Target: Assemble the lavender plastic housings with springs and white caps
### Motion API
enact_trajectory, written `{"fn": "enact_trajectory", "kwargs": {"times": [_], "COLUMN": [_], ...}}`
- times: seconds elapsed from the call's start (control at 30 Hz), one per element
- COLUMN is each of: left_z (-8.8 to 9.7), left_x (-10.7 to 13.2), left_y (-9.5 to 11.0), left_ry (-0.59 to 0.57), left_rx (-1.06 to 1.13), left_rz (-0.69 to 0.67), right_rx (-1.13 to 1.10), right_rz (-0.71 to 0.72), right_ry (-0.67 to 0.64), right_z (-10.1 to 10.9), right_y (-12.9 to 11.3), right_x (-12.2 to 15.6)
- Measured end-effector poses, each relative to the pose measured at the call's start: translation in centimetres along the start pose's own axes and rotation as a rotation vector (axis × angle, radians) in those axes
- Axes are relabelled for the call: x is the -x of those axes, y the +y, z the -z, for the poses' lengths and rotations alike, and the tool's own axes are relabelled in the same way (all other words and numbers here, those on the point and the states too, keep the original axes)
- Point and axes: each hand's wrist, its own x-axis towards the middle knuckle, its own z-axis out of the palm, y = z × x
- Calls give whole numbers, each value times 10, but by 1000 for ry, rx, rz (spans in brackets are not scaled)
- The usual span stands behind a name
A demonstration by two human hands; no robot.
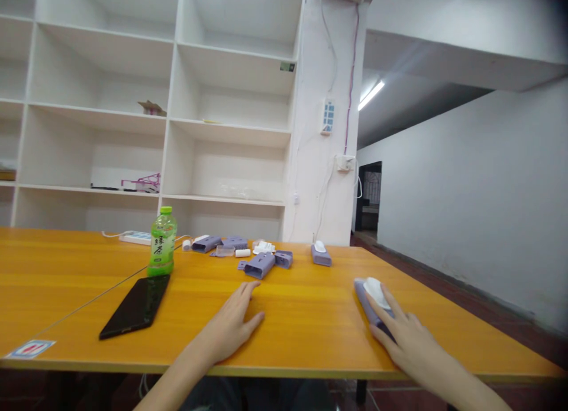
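My right hand has its fingers over the top of a purple plastic case with a white cap-like part, the thumb against its near side. That case lies on the table's right part, and my palm hides its near end. My left hand hovers low over or rests on the table with nothing in it, fingers stretched and thumb apart. Beyond it lie a hollow purple shell and a smaller purple piece. A second purple case with a white top stands near the back edge.
Several more purple shells, a white cylinder and a pile of white parts lie at the back. On the left are a green bottle, a black tablet and a power strip. White shelves stand behind.
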Motion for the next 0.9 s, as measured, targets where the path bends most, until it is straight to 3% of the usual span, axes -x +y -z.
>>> {"fn": "enact_trajectory", "kwargs": {"times": [0.07,0.17,0.27,0.37,0.5,0.67,0.8,0.9], "left_z": [1,3,2,-1,-3,4,14,14], "left_x": [0,2,2,1,0,-3,-34,-67], "left_y": [2,4,1,-5,-5,3,-6,-17], "left_ry": [-4,-8,7,18,3,28,75,21], "left_rx": [-12,-17,-12,-15,-52,-127,-245,-315], "left_rz": [6,17,7,-4,-21,-23,7,-8], "right_rx": [-22,-49,-78,-106,-135,-167,-184,-193], "right_rz": [-36,-66,-158,-164,-95,-58,-40,-26], "right_ry": [-69,-58,9,50,-22,-95,-114,-111], "right_z": [-13,-37,-57,-62,-55,-56,-60,-58], "right_y": [0,-7,-11,-1,18,7,-11,-15], "right_x": [-47,-115,-148,-146,-131,-131,-129,-125]}}
